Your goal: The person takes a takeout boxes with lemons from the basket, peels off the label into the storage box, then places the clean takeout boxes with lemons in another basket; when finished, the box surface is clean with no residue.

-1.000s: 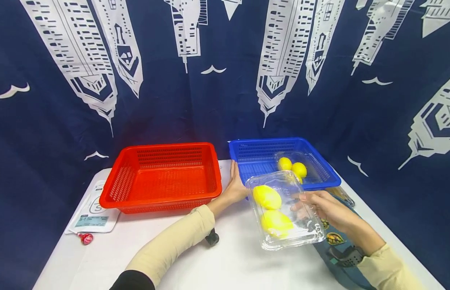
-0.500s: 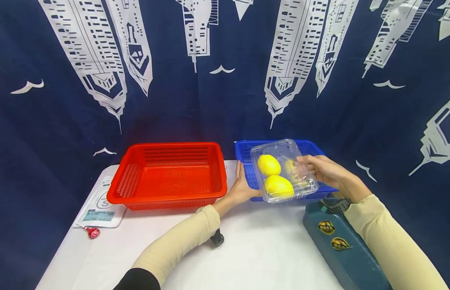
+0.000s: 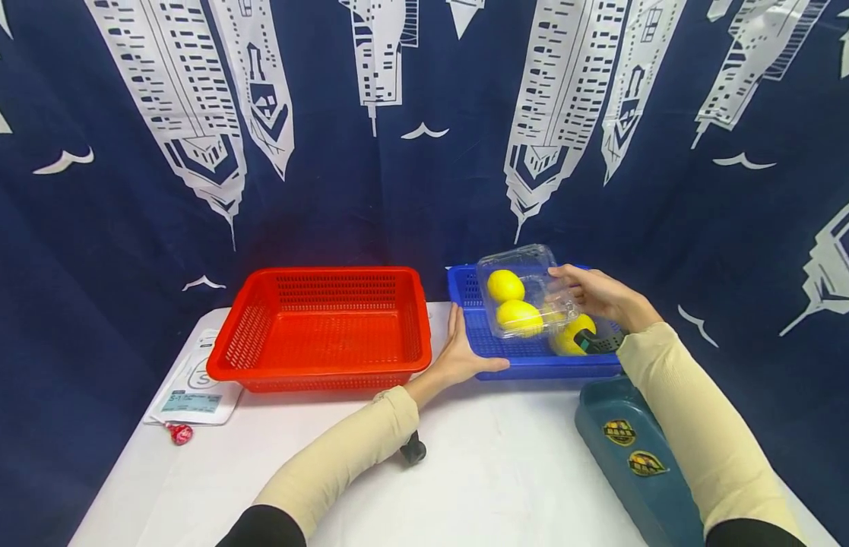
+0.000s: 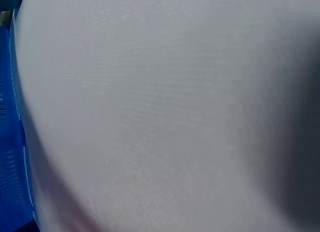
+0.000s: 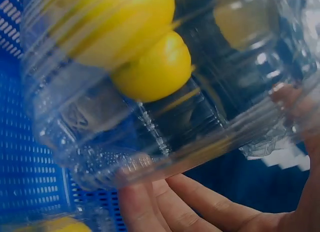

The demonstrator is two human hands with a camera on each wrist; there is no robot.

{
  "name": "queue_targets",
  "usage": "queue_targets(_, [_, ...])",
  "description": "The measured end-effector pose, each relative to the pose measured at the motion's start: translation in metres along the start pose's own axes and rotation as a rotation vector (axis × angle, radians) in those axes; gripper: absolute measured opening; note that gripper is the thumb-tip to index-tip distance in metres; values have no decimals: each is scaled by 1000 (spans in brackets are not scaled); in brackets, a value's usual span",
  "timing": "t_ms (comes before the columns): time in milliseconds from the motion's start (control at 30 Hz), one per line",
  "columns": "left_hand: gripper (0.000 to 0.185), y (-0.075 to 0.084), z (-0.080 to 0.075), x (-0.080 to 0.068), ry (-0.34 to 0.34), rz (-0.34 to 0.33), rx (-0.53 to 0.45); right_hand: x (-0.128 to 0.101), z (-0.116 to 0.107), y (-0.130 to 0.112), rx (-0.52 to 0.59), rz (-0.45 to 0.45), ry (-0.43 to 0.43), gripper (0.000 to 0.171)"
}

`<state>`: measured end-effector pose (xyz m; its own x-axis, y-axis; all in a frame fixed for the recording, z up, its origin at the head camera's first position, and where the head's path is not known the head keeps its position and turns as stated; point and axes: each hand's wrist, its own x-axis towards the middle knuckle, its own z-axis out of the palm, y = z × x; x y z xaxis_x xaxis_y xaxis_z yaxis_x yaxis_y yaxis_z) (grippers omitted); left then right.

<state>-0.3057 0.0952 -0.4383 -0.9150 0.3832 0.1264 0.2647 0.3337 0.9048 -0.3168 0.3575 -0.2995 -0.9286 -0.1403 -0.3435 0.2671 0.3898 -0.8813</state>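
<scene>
My right hand (image 3: 598, 295) grips the right edge of a clear plastic box (image 3: 516, 259) with yellow lemons (image 3: 506, 286) inside. The box is tilted above the blue basket (image 3: 543, 370). In the right wrist view, fingers (image 5: 137, 204) hold the box's edge, and the basket's mesh (image 5: 30, 142) shows beyond. More lemons (image 3: 570, 339) lie in the basket below, partly hidden by the hand and box. At the basket's front left corner is my left hand (image 3: 461, 358), fingers spread and thumb out along the rim; whether it touches cannot be told. The left wrist view shows mostly white tabletop.
A red basket (image 3: 321, 377) stands left of the blue one. At the right, a dark teal container (image 3: 629, 448) with stickers lies under the right forearm. A white packet (image 3: 194, 391) and a red wrapped candy (image 3: 181, 434) lie on the left of the table.
My right hand has carried the box of lemons away from me, from in front of the blue basket to above it. The left hand has stayed beside the basket's corner.
</scene>
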Motion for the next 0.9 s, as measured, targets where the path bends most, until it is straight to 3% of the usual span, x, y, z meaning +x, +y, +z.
queue_targets(467, [130,1,3,2,5,-5,11,51,11,23,21,57,11,75])
queue_targets(733, [131,2,5,-3,-9,-22,-3,63,14,42,4,104,-10,76])
queue_targets(900, [130,1,2,-3,3,-15,10,67,20,43,-60,92,-27,76])
